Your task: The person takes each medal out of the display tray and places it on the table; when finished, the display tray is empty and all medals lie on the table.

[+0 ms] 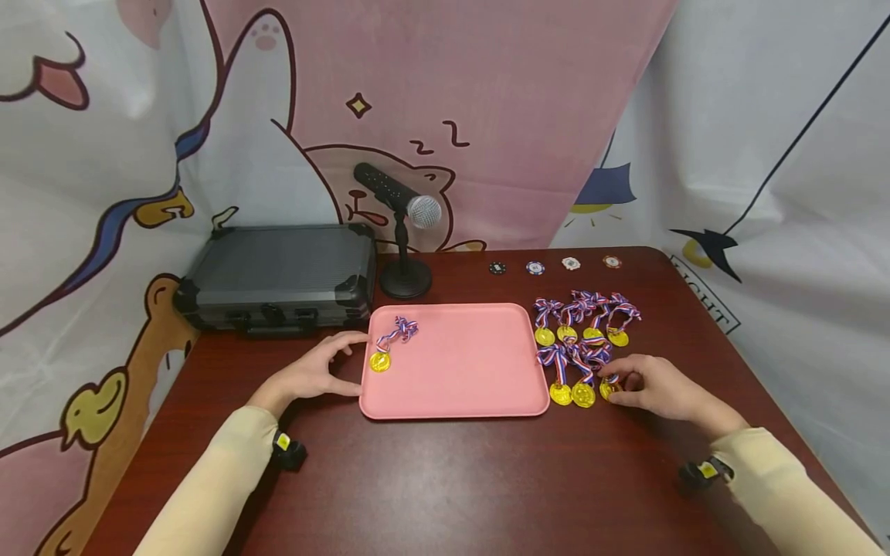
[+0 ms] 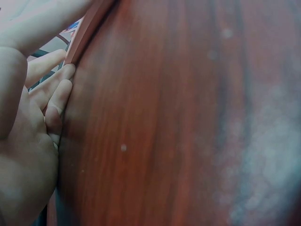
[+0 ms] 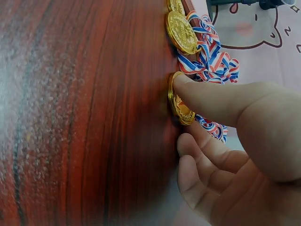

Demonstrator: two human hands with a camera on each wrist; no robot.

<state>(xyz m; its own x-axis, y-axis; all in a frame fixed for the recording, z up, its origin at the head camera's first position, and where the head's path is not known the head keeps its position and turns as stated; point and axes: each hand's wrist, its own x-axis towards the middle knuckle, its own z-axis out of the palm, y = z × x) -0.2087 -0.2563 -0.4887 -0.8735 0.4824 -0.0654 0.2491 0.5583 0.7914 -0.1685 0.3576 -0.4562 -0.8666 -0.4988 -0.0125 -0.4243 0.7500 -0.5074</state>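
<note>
My right hand (image 1: pixel 656 388) pinches a gold medal (image 3: pixel 181 101) between thumb and forefinger at the near right end of a cluster of medals. Its striped ribbon trails behind the fingers. Beside it, more gold medals (image 1: pixel 583 394) with red, white and blue ribbons lie in two rows on the table, right of a pink tray (image 1: pixel 459 363). One medal (image 1: pixel 379 361) lies inside the tray near its left rim. My left hand (image 1: pixel 316 369) is spread at the tray's left edge, thumb low by the near corner and fingertips up along the rim; it grips nothing.
A dark hard case (image 1: pixel 278 270) stands at the back left, with a microphone on a stand (image 1: pixel 405 270) next to it. Several poker chips (image 1: pixel 535 268) lie in a row along the table's back edge. Cartoon-printed cloth (image 1: pixel 487 116) hangs behind the dark wooden table (image 1: pixel 480 479).
</note>
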